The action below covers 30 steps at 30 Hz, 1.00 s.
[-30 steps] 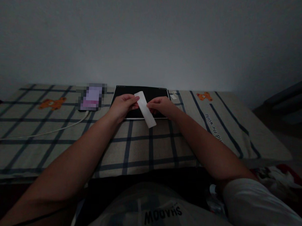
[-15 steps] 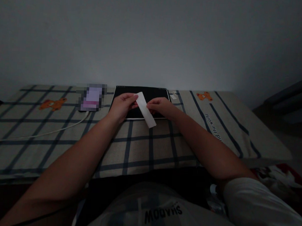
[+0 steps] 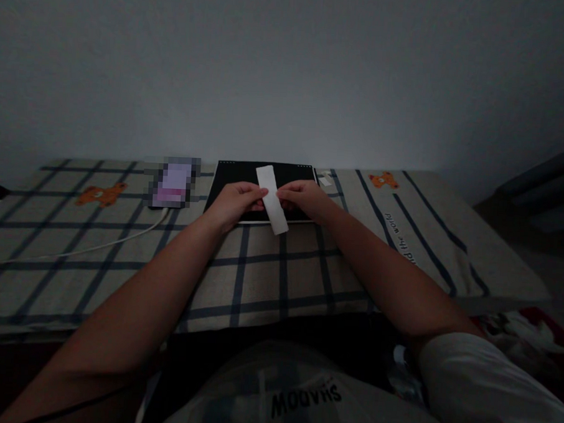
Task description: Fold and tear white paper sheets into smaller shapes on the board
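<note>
A narrow strip of white paper [image 3: 273,206] is held slantwise between my two hands, its upper end leaning slightly left. My left hand [image 3: 238,201] pinches the strip's left edge near its middle, thumb on top. From the other side, my right hand [image 3: 304,197] grips the right edge at about the same height; its fingers are partly hidden behind the paper. Beneath both hands lies a black sheet or board [image 3: 239,171] with a pale border and small white marks along its top edge.
Left of the black sheet, a phone [image 3: 173,185] with a blurred screen lies on the checked tablecloth [image 3: 260,279], a white cable [image 3: 122,240] running from it. Small white scraps [image 3: 326,180] lie to the right. A plain wall [image 3: 288,74] rises behind. A clear bottle [image 3: 405,376] stands near my lap.
My left hand has shifted from the strip's upper end down to its middle, level with my right hand. The strip has turned a little more upright.
</note>
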Each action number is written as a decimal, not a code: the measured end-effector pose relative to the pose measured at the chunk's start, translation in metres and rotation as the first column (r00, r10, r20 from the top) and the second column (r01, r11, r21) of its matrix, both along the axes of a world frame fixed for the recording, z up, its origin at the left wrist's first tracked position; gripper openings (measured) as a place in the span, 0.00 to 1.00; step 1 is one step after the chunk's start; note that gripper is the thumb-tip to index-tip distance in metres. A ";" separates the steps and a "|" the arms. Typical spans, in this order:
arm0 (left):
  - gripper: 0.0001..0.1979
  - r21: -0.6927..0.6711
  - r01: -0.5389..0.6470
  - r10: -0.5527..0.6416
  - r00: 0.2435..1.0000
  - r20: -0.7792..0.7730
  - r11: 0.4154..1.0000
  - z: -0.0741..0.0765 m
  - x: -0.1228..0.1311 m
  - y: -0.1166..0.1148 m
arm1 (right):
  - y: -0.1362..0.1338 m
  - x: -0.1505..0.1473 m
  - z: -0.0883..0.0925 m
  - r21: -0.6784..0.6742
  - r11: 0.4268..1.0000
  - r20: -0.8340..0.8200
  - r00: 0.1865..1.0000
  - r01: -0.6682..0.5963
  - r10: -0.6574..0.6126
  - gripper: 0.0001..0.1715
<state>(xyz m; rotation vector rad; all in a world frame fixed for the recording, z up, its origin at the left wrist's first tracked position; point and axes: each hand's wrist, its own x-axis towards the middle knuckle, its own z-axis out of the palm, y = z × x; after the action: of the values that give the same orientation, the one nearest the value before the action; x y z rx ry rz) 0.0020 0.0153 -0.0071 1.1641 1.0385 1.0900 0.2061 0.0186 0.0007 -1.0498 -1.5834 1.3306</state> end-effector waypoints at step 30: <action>0.16 0.015 0.032 -0.030 0.992 -0.125 0.999 0.004 -0.002 0.001 | 0.002 -0.001 0.001 0.024 0.998 0.034 0.998 0.061 -0.062 0.06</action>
<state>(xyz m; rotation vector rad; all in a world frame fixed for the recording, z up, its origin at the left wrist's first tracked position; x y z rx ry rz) -0.0003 0.0163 -0.0031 1.2707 1.1055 1.0133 0.2051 0.0204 0.0019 -1.1044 -1.5761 1.2566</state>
